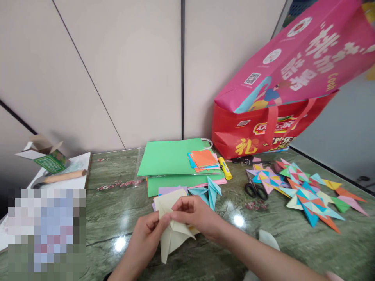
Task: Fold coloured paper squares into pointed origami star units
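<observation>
Cream paper [172,239] in left hand [149,233] and right hand [200,215], fingers [185,203] curled

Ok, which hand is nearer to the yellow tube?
Right. The right hand pinches the folded cream paper, in front of the yellow tube and to its left. The left hand holds the same paper, further left and farther from the tube.

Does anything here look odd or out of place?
Yes: the pink bag slants steeply above the red bag instead of standing straight. At lower left, a blocky pixelated patch hides part of the view, which looks odd too. I see nothing spilled.
</observation>
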Available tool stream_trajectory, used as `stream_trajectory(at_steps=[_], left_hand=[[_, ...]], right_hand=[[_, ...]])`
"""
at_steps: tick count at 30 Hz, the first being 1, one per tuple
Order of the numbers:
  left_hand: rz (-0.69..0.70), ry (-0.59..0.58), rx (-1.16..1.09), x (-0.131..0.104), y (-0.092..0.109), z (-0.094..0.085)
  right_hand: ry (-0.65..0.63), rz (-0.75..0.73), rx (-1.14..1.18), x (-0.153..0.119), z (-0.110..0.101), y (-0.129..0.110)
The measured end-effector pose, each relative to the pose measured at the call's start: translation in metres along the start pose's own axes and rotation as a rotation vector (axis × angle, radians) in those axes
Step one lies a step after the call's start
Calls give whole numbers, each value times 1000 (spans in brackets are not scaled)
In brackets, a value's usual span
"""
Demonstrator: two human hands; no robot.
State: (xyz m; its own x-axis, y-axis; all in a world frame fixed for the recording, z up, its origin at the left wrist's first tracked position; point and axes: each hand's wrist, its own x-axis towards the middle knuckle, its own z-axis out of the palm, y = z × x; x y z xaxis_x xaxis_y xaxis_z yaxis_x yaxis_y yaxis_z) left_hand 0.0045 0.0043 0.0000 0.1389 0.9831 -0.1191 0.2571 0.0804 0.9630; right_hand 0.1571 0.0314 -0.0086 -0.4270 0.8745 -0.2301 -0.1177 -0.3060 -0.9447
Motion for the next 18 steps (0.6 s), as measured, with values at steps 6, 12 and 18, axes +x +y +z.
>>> stream_trajectory(at_steps=[6, 12, 18], left_hand=[[8, -43, 87, -1, 2, 3], [-42, -94, 125, -2, 1, 2], [-22, -137, 173, -4, -2, 2]], right_hand=[[37, -45, -100, 3, 0, 2], [19, -32, -123, 3, 1, 4], [-122, 45, -75, -2, 2, 1]])
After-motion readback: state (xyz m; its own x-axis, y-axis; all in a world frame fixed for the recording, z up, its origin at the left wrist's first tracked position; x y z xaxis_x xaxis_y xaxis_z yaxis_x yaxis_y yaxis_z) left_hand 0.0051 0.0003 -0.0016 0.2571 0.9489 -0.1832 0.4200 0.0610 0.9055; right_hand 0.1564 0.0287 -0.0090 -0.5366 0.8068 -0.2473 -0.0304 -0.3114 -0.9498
